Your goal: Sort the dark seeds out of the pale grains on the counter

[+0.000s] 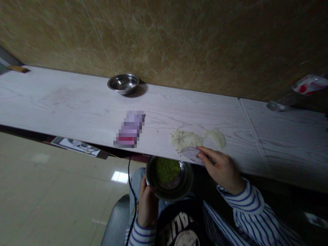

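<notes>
My left hand (149, 201) grips the rim of a metal bowl (188, 186) below the shelf's front edge, near my lap. Green mung beans (167, 169) lie to one side inside it. Between thumb and fingers, my right hand (221, 165) pinches a thin, translucent piece with a curved edge (190, 153); its exact kind is unclear. That piece rests at the front edge of the shelf, beside a pile of white rice (187, 139) dotted with dark bits. To the right of it is a second patch of rice (217, 136), paler, with few dark bits showing.
A small metal bowl (123, 84) stands by the wall at the back. A phone-shaped, pixelated object (130, 130) lies left of the rice on the whitish wooden shelf (64, 102). A clear plastic bottle (294, 95) is at right. A black cable (131, 194) hangs beside my leg.
</notes>
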Demonstrator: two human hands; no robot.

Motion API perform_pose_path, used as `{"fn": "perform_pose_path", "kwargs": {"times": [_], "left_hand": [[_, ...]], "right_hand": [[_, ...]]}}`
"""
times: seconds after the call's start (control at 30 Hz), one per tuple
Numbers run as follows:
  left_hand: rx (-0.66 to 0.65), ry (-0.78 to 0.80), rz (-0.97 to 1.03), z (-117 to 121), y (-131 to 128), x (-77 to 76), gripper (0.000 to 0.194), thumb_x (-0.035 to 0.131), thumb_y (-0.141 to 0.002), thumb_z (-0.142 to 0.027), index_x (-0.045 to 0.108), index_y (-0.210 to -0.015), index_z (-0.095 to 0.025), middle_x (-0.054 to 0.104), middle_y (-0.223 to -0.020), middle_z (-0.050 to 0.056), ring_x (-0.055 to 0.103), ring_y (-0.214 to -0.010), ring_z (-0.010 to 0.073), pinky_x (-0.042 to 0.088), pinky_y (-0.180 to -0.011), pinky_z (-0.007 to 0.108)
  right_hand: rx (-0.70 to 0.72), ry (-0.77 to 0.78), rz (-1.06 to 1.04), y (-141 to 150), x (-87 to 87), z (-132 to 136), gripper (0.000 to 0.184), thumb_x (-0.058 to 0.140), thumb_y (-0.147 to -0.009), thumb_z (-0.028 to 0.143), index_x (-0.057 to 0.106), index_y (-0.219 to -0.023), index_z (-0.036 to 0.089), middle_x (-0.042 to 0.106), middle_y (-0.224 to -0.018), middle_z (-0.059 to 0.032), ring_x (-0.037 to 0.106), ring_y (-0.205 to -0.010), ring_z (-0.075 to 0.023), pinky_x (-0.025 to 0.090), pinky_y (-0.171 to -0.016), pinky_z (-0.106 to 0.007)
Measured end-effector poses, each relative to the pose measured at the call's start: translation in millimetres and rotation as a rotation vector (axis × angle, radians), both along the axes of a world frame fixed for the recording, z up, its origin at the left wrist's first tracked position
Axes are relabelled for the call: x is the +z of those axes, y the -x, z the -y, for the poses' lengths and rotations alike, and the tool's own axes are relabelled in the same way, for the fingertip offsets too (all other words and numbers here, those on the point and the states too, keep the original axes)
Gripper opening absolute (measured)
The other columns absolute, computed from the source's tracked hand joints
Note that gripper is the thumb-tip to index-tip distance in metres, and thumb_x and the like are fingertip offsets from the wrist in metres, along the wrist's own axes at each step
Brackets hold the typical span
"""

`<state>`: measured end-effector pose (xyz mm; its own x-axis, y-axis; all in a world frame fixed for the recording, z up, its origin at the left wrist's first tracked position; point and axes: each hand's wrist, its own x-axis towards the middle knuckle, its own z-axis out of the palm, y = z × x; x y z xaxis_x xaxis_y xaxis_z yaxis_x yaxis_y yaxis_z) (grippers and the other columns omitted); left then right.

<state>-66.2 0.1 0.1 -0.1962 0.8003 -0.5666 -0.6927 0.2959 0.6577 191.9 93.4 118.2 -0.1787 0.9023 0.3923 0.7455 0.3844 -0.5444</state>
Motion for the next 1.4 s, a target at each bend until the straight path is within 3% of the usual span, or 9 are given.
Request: {"fn": "perform_pose_path", "kwargs": {"times": [0.23, 0.5, 0.93, 1.4], "left_hand": [[0.012, -0.017, -0.011, 0, 0, 0.7, 0.053, 0.093, -0.073, -0.035, 0.088, -0.126, -0.028, 0.085, -0.140, 0.011, 0.069, -0.146, 0.0432, 0.058, -0.117, 0.052], [0.028, 0.000, -0.048, -4, -2, 8.4, 0.060, 0.092, -0.068, -0.035, 0.087, -0.128, -0.028, 0.084, -0.139, 0.011, 0.071, -0.136, 0.0422, 0.060, -0.108, 0.050], [0.058, 0.025, -0.051, -6, -7, 14.9, 0.066, 0.092, -0.065, -0.038, 0.086, -0.131, -0.028, 0.083, -0.135, 0.012, 0.069, -0.139, 0.0462, 0.057, -0.113, 0.055], [0.036, -0.008, -0.025, -3, -1, 8.8, 0.061, 0.095, -0.068, -0.037, 0.088, -0.128, -0.028, 0.085, -0.140, 0.012, 0.069, -0.143, 0.0458, 0.060, -0.113, 0.054]], "right_hand": [[0.018, 0.042, 0.014, 3, -1.5, -2, 0.032, 0.066, -0.106, 0.018, 0.093, -0.122, 0.023, 0.095, -0.114, -0.0105, 0.094, -0.093, -0.0277, 0.077, -0.084, -0.035], [0.048, 0.014, -0.001, 5, -0.4, -3, 0.032, 0.065, -0.106, 0.015, 0.093, -0.120, 0.023, 0.095, -0.111, -0.0103, 0.093, -0.093, -0.0273, 0.077, -0.086, -0.035], [0.055, 0.047, -0.014, 6, -0.1, -6, 0.031, 0.066, -0.106, 0.019, 0.093, -0.120, 0.025, 0.095, -0.112, -0.0100, 0.093, -0.095, -0.0276, 0.077, -0.087, -0.036], [0.046, 0.046, -0.013, 6, 0.8, -10, 0.030, 0.066, -0.108, 0.022, 0.093, -0.121, 0.025, 0.095, -0.115, -0.0095, 0.093, -0.099, -0.0280, 0.077, -0.088, -0.037]]}}
